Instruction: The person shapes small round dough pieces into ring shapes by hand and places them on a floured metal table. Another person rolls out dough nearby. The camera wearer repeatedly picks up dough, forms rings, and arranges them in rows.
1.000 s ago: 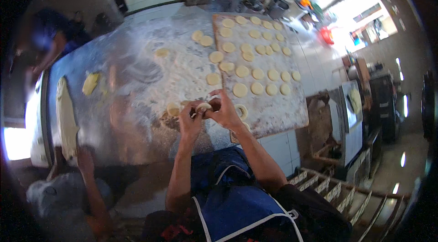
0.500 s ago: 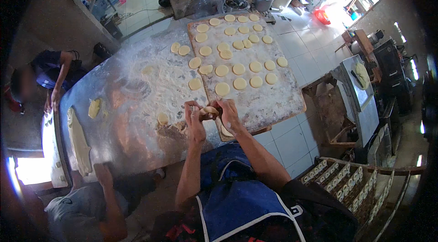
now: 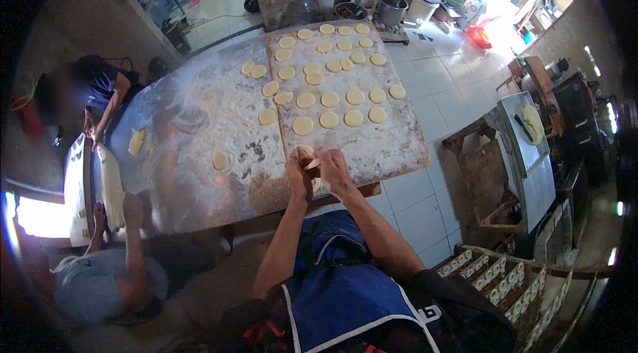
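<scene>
A small piece of pale dough (image 3: pixel 306 151) is held between my two hands, over the near left corner of a floured board (image 3: pixel 389 147). My left hand (image 3: pixel 298 179) is curled around it from the left. From the right, the fingers of my right hand (image 3: pixel 334 170) pinch its edge; my fingers partly hide its shape. Flat dough rounds (image 3: pixel 329 119) lie in rows on the board beyond my hands, some of them overlapping. Just below my hands another pale piece, probably dough, shows in part at the board's near edge.
The board overlaps a floured metal table (image 3: pixel 179 180). Two people at its left end handle a long dough strip (image 3: pixel 111 183). A dough lump (image 3: pixel 137 141) and a lone round (image 3: pixel 219 161) lie on the metal. Mixers (image 3: pixel 392 4) stand behind; a rack of dough rings (image 3: pixel 495 276) is at lower right.
My view has shifted, and my hands still hold the dough with the fingers moved on it. At the left, both people now have their hands at the long strip.
</scene>
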The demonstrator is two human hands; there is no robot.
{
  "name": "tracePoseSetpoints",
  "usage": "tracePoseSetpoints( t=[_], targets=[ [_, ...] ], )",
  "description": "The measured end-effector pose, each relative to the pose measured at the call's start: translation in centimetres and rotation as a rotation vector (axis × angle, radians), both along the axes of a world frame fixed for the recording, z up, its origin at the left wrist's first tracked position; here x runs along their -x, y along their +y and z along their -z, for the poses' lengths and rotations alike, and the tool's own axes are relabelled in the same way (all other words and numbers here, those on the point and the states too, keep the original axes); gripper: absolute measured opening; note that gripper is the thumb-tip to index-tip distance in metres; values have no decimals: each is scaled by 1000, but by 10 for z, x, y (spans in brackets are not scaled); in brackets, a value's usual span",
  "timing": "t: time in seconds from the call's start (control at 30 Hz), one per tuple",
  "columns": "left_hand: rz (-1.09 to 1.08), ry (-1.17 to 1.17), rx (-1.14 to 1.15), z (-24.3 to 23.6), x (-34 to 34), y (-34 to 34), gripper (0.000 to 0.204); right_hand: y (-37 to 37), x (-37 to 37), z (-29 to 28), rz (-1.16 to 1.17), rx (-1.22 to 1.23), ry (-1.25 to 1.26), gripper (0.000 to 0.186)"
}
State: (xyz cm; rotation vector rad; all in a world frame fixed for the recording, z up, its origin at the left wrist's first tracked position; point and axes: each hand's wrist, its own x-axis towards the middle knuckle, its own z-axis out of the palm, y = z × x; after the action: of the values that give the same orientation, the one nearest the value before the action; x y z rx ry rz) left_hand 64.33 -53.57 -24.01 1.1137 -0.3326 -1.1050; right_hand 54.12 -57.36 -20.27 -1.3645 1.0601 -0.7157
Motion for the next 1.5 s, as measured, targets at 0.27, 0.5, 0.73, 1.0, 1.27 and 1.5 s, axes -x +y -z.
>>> tracePoseSetpoints(
  t=[0.27, 0.5, 0.73, 1.0, 1.27, 1.5],
  targets=[
    [36, -447, 16, 0, 26, 23, 49, 18, 31, -21, -88, 237, 109, 63],
    [57, -1043, 15, 5, 42, 30, 41, 24, 61, -10, -169, 501, 145, 57],
    [-58, -1318, 298, 10, 47, 36, 28, 28, 80, -6, -177, 416, -154, 40],
    [263, -1493, -377, -17, 37, -3, 18, 9, 105, -1, 31, 397, 713, 58],
    [345, -1637, -40, -1, 20, 2, 23, -91, 46, 42, -61, 861, 558, 38],
    [128, -1423, -52, -23, -50, 33, 21, -136, 6, 41, -215, 654, 871, 26]
  ],
)
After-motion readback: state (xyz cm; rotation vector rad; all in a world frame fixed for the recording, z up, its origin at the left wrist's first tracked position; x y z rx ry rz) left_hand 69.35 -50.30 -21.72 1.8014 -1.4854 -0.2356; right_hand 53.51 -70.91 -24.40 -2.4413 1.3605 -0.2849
